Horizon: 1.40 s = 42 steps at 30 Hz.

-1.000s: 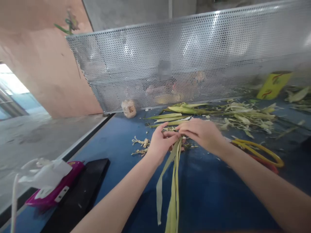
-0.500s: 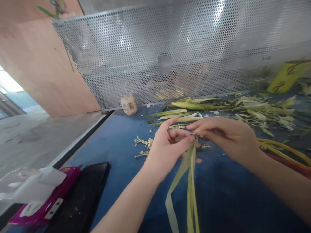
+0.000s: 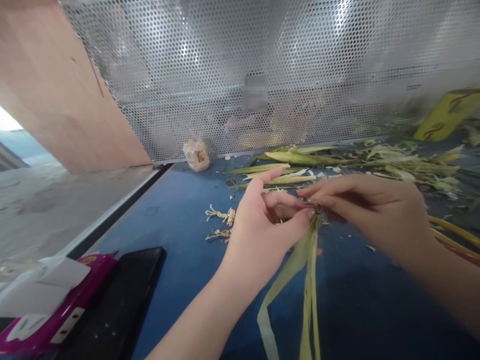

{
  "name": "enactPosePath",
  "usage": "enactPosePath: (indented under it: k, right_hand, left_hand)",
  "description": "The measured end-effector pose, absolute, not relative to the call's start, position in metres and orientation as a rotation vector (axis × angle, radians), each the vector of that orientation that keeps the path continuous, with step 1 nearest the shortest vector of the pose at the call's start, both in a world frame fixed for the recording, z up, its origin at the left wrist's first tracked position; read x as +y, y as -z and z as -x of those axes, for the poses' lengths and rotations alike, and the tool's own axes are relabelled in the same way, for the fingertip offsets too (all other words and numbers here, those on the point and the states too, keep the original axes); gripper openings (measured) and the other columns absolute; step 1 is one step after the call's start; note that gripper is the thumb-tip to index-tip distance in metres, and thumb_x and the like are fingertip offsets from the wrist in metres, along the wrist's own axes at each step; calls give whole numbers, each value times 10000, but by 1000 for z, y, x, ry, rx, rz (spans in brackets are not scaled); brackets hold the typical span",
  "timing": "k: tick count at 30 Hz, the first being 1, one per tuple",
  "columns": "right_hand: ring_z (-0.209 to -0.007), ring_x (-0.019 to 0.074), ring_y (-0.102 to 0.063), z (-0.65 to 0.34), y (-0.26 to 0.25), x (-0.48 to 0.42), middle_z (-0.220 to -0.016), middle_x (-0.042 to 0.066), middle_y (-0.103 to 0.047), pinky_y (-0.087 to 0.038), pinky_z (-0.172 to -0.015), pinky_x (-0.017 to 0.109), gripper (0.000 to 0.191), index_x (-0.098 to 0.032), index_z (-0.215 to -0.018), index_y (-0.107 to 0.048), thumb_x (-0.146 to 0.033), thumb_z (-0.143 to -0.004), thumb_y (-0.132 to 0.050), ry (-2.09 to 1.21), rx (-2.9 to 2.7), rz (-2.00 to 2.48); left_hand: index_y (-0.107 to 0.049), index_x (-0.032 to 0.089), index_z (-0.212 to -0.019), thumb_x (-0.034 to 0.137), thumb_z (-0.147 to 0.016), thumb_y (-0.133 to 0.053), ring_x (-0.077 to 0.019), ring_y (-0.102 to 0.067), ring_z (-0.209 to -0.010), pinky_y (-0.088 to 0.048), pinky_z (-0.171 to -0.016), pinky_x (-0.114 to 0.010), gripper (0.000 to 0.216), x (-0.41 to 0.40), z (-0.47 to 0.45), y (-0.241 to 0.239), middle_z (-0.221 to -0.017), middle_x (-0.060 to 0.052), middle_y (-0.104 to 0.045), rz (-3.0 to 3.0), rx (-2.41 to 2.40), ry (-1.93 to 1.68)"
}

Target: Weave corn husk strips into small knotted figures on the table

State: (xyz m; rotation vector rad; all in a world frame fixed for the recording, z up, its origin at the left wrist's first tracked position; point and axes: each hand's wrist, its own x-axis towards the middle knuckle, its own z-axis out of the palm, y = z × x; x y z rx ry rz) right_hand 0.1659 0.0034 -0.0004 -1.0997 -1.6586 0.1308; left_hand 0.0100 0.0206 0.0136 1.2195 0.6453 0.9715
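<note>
Pale green plant strips [image 3: 309, 280], which look like leaf or husk, hang down from between my two hands. My left hand [image 3: 266, 227] pinches their gathered top between thumb and fingers, its index finger raised. At the same bunched end, the fingertips of my right hand [image 3: 371, 207] are closed; the small part between them is mostly hidden. Just left of my left hand, two small braided pieces [image 3: 221, 215] with frayed ends lie on the blue tabletop [image 3: 161, 200], partly covered by that hand.
Green husks and leaves [image 3: 311, 157] are strewn along a perforated metal panel [image 3: 210, 65]. A wrapped roll [image 3: 197, 154] stands near the panel. A black phone-like slab [image 3: 123, 290] and a magenta power strip [image 3: 71, 310] lie at left. Yellow scissor-like handles [image 3: 457, 230] and a yellow box [image 3: 446, 115] are at right.
Both hands have shifted slightly right with the strips, still joined at the bunched end. The camera view has tilted a little.
</note>
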Motion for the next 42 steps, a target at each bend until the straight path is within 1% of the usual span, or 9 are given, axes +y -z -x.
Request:
enactPosePath:
  k: [5,11,14,18,22,25,31,37,42]
  right_hand:
    - [-681,156,-660,-164,0,2,-770,-45,-710,-535,-491,240,94,-269,-723,-675,-194,-726,-618,-31,-1661,1122]
    - [-744,197,-672,-166,-1,2,-795,-29,-714,-524,-461,253,89,-263,-723,-683,-197,-712,-625,59,-1736,1157]
    - [-734,194,-673,-167,-2,3,-807,-16,-713,-521,-467,254,94,-252,-706,-678,-188,-723,-610,176,-1801,1136]
    - [-702,167,-666,-167,-3,2,-805,-18,-708,-515,-481,248,121,-252,-722,-664,-162,-742,-585,304,-1868,1110]
    - [-742,161,-659,-166,-3,1,-804,-18,-702,-525,-533,250,121,-249,-723,-648,-156,-751,-577,361,-1874,1099]
    - [-729,164,-661,-165,-3,1,-807,-25,-701,-524,-506,250,109,-250,-719,-639,-163,-748,-580,362,-1869,1122]
    - [-745,152,-665,-167,-1,1,-835,-45,-699,-555,-582,254,125,-266,-734,-625,-152,-753,-576,393,-1891,1101]
    - [-746,116,-672,-179,-7,0,-872,-44,-710,-554,-707,210,129,-262,-799,-634,-149,-762,-585,723,-2105,856]
    - [-813,101,-664,-186,-12,-5,-927,-7,-705,-541,-739,185,156,-221,-864,-624,-174,-844,-476,741,-2220,850]
  left_hand:
    - [-369,260,-1147,128,-638,-661,-144,-575,-673,-544,-459,-235,601,20,-9,-12,-705,36,-576,-1336,690,-1039]
    - [-391,253,-1133,106,-672,-615,-138,-596,-679,-543,-523,-239,533,23,-11,-6,-704,34,-598,-1395,740,-1099]
    - [-403,253,-1123,113,-669,-620,-148,-607,-681,-537,-528,-252,523,23,-11,-5,-714,26,-611,-1418,773,-1104]
    - [-428,236,-1095,124,-669,-630,-138,-620,-684,-533,-622,-272,484,24,-10,-5,-698,28,-614,-1435,815,-1106]
    - [-422,227,-1088,146,-672,-635,-145,-615,-635,-528,-534,-261,474,26,-10,-6,-677,28,-600,-1379,790,-1052]
    - [-434,218,-1069,143,-670,-642,-136,-609,-612,-532,-533,-264,456,26,-10,-6,-679,26,-600,-1368,786,-1052]
    - [-429,173,-1093,140,-682,-641,-135,-587,-550,-546,-470,-307,464,25,-11,-8,-683,10,-596,-1212,733,-933]
    - [-456,138,-1075,108,-722,-597,-66,-537,-443,-505,-423,-211,381,30,-9,-8,-705,6,-603,-1090,677,-778]
    - [-472,130,-1052,104,-722,-598,-60,-520,-424,-503,-419,-212,354,32,-8,-9,-679,14,-592,-1099,649,-745]
